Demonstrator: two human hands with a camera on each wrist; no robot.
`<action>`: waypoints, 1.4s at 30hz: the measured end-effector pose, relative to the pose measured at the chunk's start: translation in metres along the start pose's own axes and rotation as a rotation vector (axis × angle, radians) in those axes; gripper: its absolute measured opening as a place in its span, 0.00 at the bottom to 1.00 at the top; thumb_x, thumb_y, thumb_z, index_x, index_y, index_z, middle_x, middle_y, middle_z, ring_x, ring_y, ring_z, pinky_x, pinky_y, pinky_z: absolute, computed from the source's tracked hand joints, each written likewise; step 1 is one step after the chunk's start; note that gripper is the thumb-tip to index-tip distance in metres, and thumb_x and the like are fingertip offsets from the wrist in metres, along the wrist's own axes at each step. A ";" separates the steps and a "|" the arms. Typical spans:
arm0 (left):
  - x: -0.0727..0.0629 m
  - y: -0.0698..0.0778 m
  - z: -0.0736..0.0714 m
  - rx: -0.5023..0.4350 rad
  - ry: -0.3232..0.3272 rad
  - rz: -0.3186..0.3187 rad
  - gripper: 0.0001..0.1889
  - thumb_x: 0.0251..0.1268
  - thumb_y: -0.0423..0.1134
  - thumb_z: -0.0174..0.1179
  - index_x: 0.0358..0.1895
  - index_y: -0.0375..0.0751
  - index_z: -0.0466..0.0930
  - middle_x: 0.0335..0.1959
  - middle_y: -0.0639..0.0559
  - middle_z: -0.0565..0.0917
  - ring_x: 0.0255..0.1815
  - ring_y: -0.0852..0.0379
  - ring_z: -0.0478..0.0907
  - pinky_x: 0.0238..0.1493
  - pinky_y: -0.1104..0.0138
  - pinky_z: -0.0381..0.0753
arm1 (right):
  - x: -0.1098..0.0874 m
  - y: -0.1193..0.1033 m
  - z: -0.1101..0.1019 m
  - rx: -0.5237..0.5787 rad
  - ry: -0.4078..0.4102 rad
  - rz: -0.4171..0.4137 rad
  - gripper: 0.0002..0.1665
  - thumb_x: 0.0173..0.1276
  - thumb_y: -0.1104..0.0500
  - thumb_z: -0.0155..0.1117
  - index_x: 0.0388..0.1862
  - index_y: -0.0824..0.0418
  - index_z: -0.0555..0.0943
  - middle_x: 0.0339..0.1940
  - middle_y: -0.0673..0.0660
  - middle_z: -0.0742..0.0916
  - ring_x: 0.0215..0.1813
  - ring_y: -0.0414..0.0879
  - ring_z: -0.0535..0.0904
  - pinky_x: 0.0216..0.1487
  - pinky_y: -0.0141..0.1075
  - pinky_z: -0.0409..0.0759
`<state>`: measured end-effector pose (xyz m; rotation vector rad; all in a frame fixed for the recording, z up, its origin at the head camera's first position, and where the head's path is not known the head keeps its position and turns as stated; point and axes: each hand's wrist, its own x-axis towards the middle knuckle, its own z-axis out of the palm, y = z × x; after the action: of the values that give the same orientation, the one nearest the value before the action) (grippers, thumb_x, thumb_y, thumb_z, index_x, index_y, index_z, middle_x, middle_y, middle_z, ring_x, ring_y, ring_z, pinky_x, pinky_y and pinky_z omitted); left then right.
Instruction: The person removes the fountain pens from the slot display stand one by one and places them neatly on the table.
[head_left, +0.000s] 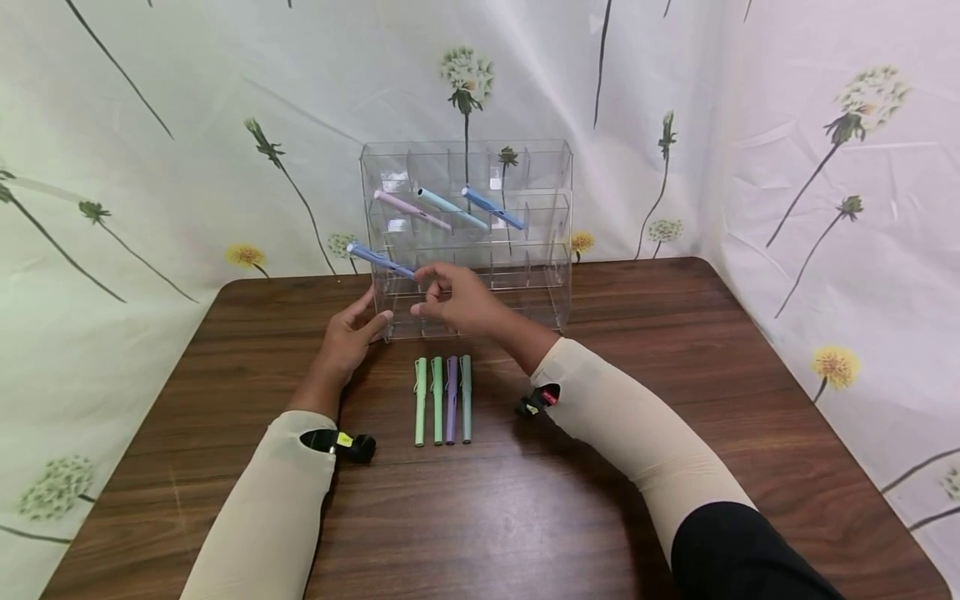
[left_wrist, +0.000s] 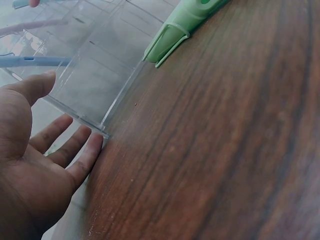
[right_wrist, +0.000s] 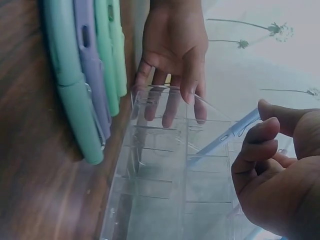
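A clear tiered organizer (head_left: pixel 468 308) stands on the table. At its left side is my left hand (head_left: pixel 347 340), fingers spread and nearly straight along the side wall, thumb by the front edge. A light blue pen (head_left: pixel 381 262) leans in a lower left compartment, its capped end raised to the left. My right hand (head_left: pixel 468 302) is in front of the organizer, a fingertip at the light blue pen, thumb and index apart. Higher up lean a pink pen (head_left: pixel 412 209), a pale aqua pen (head_left: pixel 452 208) and a blue pen (head_left: pixel 493 207).
In front of the organizer, a light green pen (head_left: pixel 420 402), another green pen (head_left: pixel 437 402), a purple pen (head_left: pixel 452 400) and a teal pen (head_left: pixel 467 400) lie side by side on the brown wooden table (head_left: pixel 487 508). Behind hangs a flower-patterned white curtain (head_left: pixel 322 100).
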<state>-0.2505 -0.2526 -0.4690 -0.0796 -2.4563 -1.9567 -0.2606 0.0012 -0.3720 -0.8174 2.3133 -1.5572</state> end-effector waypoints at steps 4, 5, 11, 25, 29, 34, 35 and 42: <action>-0.001 0.000 -0.001 -0.004 0.001 -0.004 0.37 0.83 0.50 0.64 0.88 0.67 0.58 0.89 0.47 0.63 0.82 0.42 0.70 0.64 0.72 0.87 | 0.010 -0.005 0.002 -0.018 0.079 -0.028 0.29 0.79 0.61 0.72 0.74 0.66 0.77 0.35 0.51 0.83 0.20 0.42 0.72 0.24 0.33 0.76; -0.001 0.000 -0.001 -0.006 0.001 -0.008 0.37 0.83 0.50 0.64 0.88 0.67 0.58 0.89 0.47 0.63 0.82 0.42 0.70 0.64 0.72 0.86 | 0.012 -0.007 0.003 -0.016 0.099 -0.030 0.27 0.80 0.60 0.72 0.73 0.65 0.78 0.36 0.51 0.84 0.20 0.42 0.72 0.24 0.33 0.77; -0.002 0.001 -0.002 -0.004 0.000 -0.006 0.37 0.84 0.50 0.64 0.88 0.66 0.58 0.89 0.46 0.63 0.83 0.41 0.70 0.63 0.74 0.86 | 0.024 -0.014 0.011 0.030 0.172 -0.026 0.23 0.79 0.62 0.72 0.70 0.63 0.79 0.45 0.54 0.82 0.22 0.41 0.74 0.24 0.33 0.79; -0.003 0.004 -0.004 0.022 -0.010 -0.009 0.38 0.84 0.51 0.63 0.89 0.66 0.55 0.87 0.42 0.65 0.83 0.40 0.70 0.72 0.62 0.86 | 0.046 -0.013 0.031 -0.069 0.303 -0.048 0.24 0.80 0.61 0.72 0.71 0.63 0.81 0.68 0.62 0.84 0.22 0.43 0.80 0.26 0.34 0.86; -0.003 0.005 -0.003 0.021 -0.019 -0.014 0.38 0.84 0.52 0.62 0.89 0.66 0.55 0.88 0.43 0.64 0.84 0.40 0.70 0.77 0.53 0.82 | 0.051 -0.012 0.033 -0.114 0.300 -0.020 0.26 0.81 0.59 0.71 0.74 0.63 0.79 0.70 0.61 0.83 0.24 0.44 0.82 0.28 0.34 0.87; -0.003 0.006 -0.003 0.021 -0.021 -0.010 0.38 0.84 0.52 0.62 0.88 0.67 0.54 0.90 0.48 0.61 0.84 0.40 0.69 0.76 0.55 0.83 | 0.057 -0.009 0.036 -0.153 0.289 0.002 0.28 0.82 0.57 0.69 0.76 0.63 0.77 0.71 0.60 0.81 0.25 0.45 0.84 0.28 0.33 0.85; -0.003 0.006 -0.003 0.021 -0.020 -0.007 0.37 0.85 0.52 0.62 0.88 0.66 0.55 0.90 0.48 0.60 0.84 0.40 0.69 0.75 0.57 0.83 | 0.058 -0.008 0.037 -0.158 0.290 0.002 0.27 0.83 0.57 0.69 0.75 0.63 0.78 0.71 0.60 0.82 0.25 0.45 0.84 0.28 0.33 0.85; -0.004 0.003 -0.002 -0.004 -0.016 -0.004 0.36 0.85 0.50 0.61 0.88 0.67 0.57 0.88 0.46 0.65 0.83 0.40 0.70 0.67 0.69 0.86 | 0.063 -0.002 0.048 -0.173 0.317 -0.010 0.24 0.84 0.55 0.67 0.73 0.63 0.80 0.65 0.60 0.86 0.25 0.43 0.83 0.26 0.33 0.85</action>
<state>-0.2468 -0.2542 -0.4656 -0.0909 -2.4651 -1.9700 -0.2879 -0.0720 -0.3824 -0.6586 2.7021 -1.6081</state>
